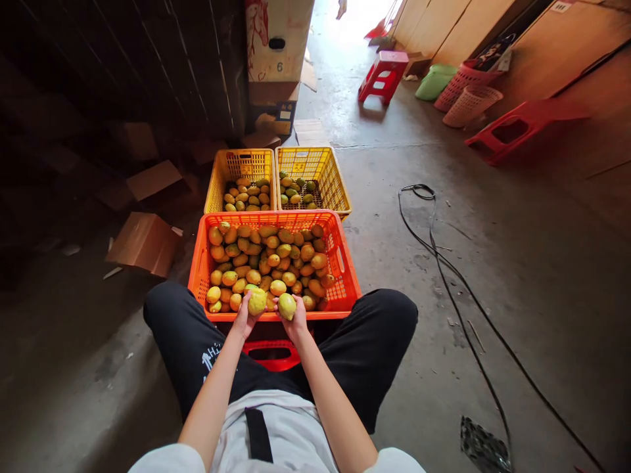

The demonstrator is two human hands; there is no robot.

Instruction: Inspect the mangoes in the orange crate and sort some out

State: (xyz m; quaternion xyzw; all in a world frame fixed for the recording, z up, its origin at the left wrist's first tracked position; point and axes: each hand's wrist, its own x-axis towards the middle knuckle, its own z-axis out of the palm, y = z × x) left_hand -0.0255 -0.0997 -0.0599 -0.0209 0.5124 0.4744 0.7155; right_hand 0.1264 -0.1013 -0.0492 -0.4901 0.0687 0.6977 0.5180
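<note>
Left hand (245, 317) is gripping a yellow fruit (257, 302), and the right hand (296, 322) is gripping a greener fruit (286, 307) just beside it. Both hands are hovering at the near rim of an orange crate (349, 276), which is holding a heap of fruit (269, 250). Two yellow crates (336, 180) are standing just beyond, each holding a smaller lot.

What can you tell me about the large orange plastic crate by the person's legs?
The large orange plastic crate is rectangular and open-topped, with perforated walls and a handle slot in its right side. It sits upright; what supports it is hidden. Many oval fruits, yellow to brownish green, lie piled inside. Two yellow plastic crates stand beyond its far rim. The left hand and right hand are at its near rim; contact is unclear.
</note>
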